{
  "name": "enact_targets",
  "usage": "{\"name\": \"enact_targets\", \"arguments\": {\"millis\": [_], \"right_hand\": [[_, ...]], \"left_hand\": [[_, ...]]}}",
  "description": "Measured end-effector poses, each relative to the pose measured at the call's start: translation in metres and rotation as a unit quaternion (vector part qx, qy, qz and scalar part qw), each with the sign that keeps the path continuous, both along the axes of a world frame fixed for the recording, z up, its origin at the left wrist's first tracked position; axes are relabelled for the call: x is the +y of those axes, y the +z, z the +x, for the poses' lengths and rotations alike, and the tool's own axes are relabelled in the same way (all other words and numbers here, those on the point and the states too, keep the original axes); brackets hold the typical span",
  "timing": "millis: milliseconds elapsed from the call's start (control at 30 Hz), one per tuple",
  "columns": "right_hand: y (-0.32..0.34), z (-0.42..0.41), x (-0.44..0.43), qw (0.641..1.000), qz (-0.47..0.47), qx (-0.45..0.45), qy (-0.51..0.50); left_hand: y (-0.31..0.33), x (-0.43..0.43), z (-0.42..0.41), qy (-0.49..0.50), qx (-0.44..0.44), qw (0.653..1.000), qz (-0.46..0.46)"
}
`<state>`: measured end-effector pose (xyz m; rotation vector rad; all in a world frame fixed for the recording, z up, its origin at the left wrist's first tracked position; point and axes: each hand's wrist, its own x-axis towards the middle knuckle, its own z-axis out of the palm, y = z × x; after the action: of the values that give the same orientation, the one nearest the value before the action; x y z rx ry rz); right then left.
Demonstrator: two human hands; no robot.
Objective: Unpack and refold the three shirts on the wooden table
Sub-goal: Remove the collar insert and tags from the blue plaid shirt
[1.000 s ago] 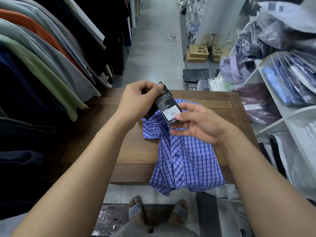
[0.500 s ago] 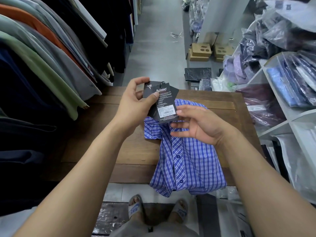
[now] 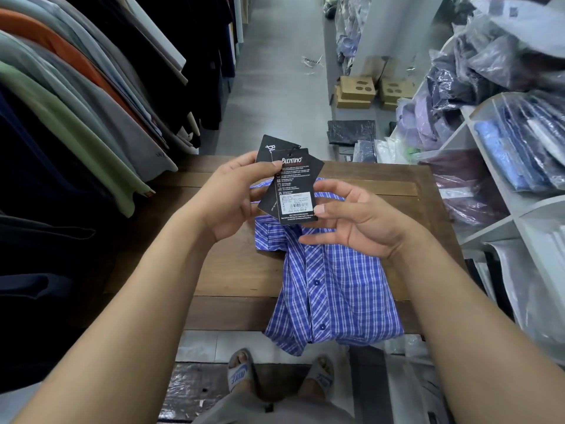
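Two black tags fanned wider; left hand pinches both; right hand fingers loose; one shirt.

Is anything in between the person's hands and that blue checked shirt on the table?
Only the black hang tags, pinched in the left hand and touched by the right hand, held above the collar end of the shirt. The rest of it lies uncovered on the wooden table.
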<state>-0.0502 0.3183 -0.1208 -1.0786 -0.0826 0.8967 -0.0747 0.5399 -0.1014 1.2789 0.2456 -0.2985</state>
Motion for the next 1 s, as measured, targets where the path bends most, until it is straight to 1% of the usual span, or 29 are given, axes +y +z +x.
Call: {"name": "enact_targets", "arguments": {"millis": [133, 367, 600, 767, 867, 1000], "right_hand": [[-0.003, -0.001, -0.002, 0.999, 0.028, 0.003, 0.022], [-0.002, -0.001, -0.005, 0.999, 0.019, -0.01, 0.03], [-0.005, -0.004, -0.006, 0.999, 0.02, -0.018, 0.029], [-0.005, -0.005, -0.005, 0.999, 0.031, -0.016, -0.008], [-0.003, -0.005, -0.004, 0.999, 0.039, -0.018, -0.027], [0.0, -0.006, -0.004, 0.998, 0.043, -0.02, -0.029]], "left_hand": [[0.004, 0.0, -0.001, -0.025, 0.009, 1.0, -0.01], [0.009, 0.0, -0.003, -0.036, 0.023, 0.999, 0.005], [0.009, -0.003, -0.007, -0.036, 0.026, 0.998, 0.043], [0.016, -0.006, -0.011, -0.049, 0.034, 0.993, 0.102], [0.02, -0.007, -0.013, -0.063, 0.028, 0.992, 0.108], [0.024, -0.007, -0.015, -0.062, 0.023, 0.993, 0.1]]}}
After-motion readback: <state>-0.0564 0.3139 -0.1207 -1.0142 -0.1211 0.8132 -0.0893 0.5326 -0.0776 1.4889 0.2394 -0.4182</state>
